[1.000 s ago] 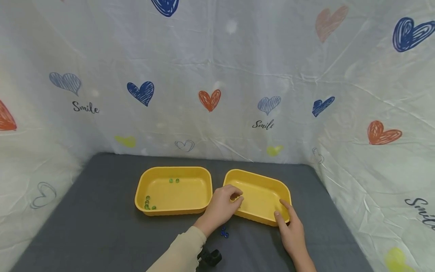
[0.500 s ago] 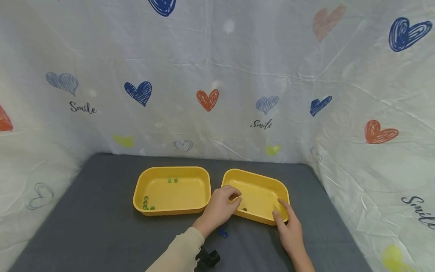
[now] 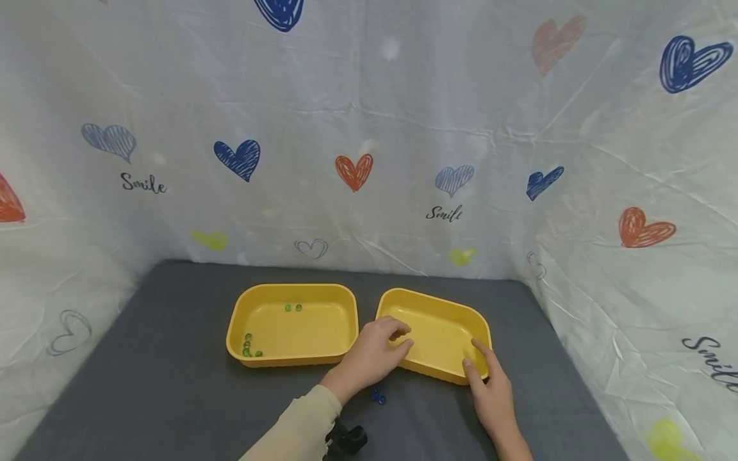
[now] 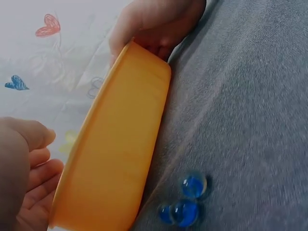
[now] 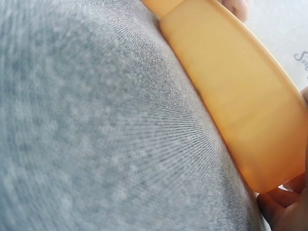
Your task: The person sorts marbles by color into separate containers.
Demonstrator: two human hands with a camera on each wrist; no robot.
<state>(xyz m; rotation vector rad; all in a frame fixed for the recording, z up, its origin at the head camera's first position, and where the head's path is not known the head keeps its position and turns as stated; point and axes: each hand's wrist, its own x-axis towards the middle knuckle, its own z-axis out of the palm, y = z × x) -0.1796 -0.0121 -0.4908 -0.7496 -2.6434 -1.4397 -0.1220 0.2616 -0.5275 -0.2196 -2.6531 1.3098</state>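
My left hand (image 3: pixel 375 351) hovers over the near left corner of the right-hand yellow tray (image 3: pixel 441 333), thumb and fingers apart, and nothing shows between them. At that tray's right end, my right hand (image 3: pixel 496 396) holds the corner; in the left wrist view, this hand (image 4: pixel 161 21) wraps the far end of the tray (image 4: pixel 113 134). On the cloth below my left forearm lie a few blue marbles (image 3: pixel 382 399), seen as clear glass with blue inside in the left wrist view. The bottom left inside of the tray is hidden behind my left hand.
A second yellow tray (image 3: pixel 300 333) stands to the left, with several green marbles (image 3: pixel 298 308) along its back and in its near left corner. A dark grey cloth (image 3: pixel 173 397) covers the table. Behind hangs a white curtain (image 3: pixel 392 102) printed with hearts.
A dark marble seen in the right-hand tray half a second ago no longer shows. My left thumb and fingertips have spread apart a little. My right hand keeps its hold on the tray.
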